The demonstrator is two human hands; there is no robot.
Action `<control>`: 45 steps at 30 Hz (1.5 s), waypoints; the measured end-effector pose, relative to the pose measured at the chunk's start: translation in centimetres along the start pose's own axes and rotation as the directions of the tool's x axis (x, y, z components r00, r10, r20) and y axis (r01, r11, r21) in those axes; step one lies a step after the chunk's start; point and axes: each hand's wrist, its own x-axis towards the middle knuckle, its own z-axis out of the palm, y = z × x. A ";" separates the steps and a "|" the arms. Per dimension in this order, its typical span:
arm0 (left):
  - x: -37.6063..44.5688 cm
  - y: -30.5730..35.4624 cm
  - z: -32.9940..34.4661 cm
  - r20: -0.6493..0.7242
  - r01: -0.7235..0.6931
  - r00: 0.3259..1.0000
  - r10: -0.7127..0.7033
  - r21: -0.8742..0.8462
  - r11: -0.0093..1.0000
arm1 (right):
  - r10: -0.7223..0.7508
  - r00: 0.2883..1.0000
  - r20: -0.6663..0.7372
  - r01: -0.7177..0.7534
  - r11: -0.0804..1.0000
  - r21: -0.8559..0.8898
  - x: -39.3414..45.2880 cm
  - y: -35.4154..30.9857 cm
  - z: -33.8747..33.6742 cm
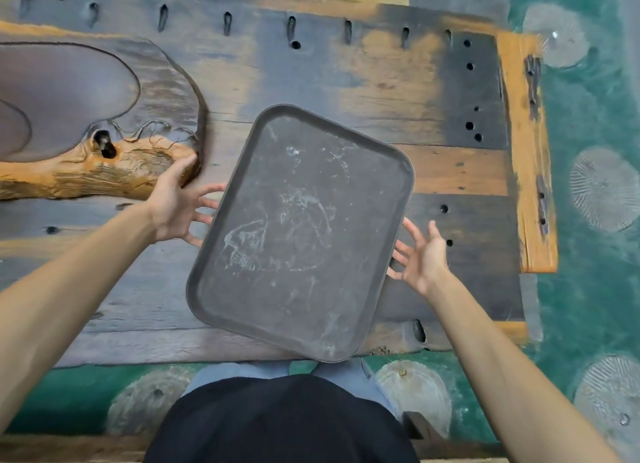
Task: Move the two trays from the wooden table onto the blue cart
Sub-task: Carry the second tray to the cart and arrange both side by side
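Note:
One dark grey rectangular tray (pixel 298 234) with whitish scuffs lies skewed on the wooden table (pixel 346 82). Its near corner sticks out past the table's front edge. My left hand (pixel 173 206) is at the tray's left long edge with fingers spread, and the fingertips reach the rim, some hidden under it. At the right long edge, my right hand (pixel 424 258) is palm up with fingers apart, its tips close to the rim. I see no second tray and no blue cart.
A large carved wooden slab with a smooth dark hollow (pixel 69 99) lies on the table's left part, just beyond my left hand. The table's right end (pixel 530 151) borders a green patterned floor (pixel 588 289). My legs stand against the table's front edge.

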 end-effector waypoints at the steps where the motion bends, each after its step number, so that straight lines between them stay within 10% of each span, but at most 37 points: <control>1: 0.0 0.2 1.2 0.015 0.002 1.000 -0.002 0.018 1.000 | -0.009 1.000 -0.011 0.009 1.000 0.018 -0.3 -0.1 -1.2; 26: 6.0 -3.5 46.4 0.175 -0.023 0.979 -0.100 0.590 0.807 | 0.017 0.941 -0.339 0.172 0.837 0.519 -11.7 5.5 -41.5; 45: 7.4 -11.4 87.8 0.414 -0.261 0.885 -0.215 0.822 0.507 | 0.171 0.700 -0.693 0.427 0.678 0.598 -19.8 8.4 -65.3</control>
